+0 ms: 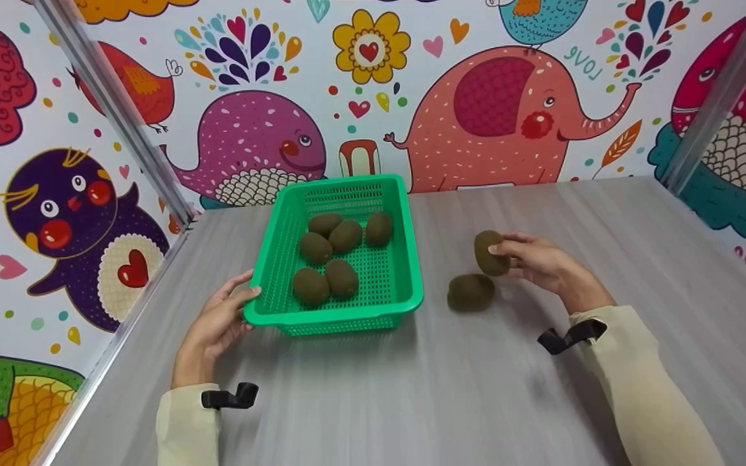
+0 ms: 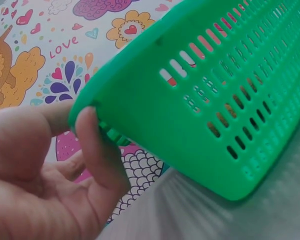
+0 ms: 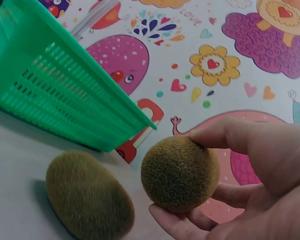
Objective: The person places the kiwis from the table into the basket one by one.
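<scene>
A green plastic basket (image 1: 412,278) with slotted walls stands on the table, several brown kiwis (image 1: 346,235) lying inside it. My left hand (image 1: 216,320) grips the basket's near left rim, thumb on one side and fingers on the other; the left wrist view shows this pinch at the rim (image 2: 85,95). To the right of the basket, my right hand (image 1: 544,262) holds a kiwi (image 1: 491,252) between thumb and fingers. Just below that one, another kiwi (image 1: 471,292) lies on the table. The right wrist view shows the held kiwi (image 3: 180,174) beside the lying kiwi (image 3: 90,196).
The grey wood-grain table (image 1: 373,401) runs back to a wall (image 1: 373,123) printed with cartoon animals. Metal posts (image 1: 120,116) stand at the left and right corners. A black strap (image 1: 572,336) is round the right wrist, another strap (image 1: 230,396) round the left.
</scene>
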A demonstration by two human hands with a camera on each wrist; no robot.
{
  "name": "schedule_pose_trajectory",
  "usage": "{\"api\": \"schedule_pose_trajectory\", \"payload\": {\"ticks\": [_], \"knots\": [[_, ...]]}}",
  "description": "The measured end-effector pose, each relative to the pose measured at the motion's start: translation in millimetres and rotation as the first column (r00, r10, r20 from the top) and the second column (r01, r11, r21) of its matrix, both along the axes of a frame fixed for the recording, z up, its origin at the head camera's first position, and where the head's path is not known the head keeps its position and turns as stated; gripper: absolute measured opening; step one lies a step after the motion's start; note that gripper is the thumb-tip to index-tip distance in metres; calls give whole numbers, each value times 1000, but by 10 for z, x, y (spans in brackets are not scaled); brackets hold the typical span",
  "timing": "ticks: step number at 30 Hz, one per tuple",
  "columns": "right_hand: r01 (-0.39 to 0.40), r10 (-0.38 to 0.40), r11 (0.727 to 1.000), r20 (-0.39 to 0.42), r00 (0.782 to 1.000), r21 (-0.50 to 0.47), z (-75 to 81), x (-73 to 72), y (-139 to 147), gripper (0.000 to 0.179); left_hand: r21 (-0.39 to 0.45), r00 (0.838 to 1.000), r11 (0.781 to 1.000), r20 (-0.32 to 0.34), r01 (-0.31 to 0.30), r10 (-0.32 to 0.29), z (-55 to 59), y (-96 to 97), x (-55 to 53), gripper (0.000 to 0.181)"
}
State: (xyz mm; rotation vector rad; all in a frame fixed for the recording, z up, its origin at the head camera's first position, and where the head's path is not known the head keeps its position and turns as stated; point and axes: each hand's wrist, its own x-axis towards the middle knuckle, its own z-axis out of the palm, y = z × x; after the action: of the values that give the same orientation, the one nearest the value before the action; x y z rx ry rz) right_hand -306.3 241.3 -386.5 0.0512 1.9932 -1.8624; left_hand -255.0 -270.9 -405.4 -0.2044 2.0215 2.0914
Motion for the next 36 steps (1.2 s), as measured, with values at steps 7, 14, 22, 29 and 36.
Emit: {"api": "schedule_pose_trajectory", "payload": {"ticks": [7,14,22,29,36], "knots": [[-17,17,1000,9,1000,-22,169,-2,-146,78,24,1000,1000,-1,12,-12,12,11,0,61],[-48,47,999,-38,998,-21,362,13,-309,70,-16,1000,999,-2,31,-31,61,-4,13,63],[-79,80,997,-100,992,17,537,33,-508,64,-130,1000,991,3,26,-26,119,-5,31,63],[-92,93,996,-105,990,17,626,29,-646,56,-165,1000,986,-3,18,-19,179,-44,63,62],[-113,116,993,-99,988,38,709,-5,-836,58,-186,999,981,-9,51,-54,217,-82,90,66]]}}
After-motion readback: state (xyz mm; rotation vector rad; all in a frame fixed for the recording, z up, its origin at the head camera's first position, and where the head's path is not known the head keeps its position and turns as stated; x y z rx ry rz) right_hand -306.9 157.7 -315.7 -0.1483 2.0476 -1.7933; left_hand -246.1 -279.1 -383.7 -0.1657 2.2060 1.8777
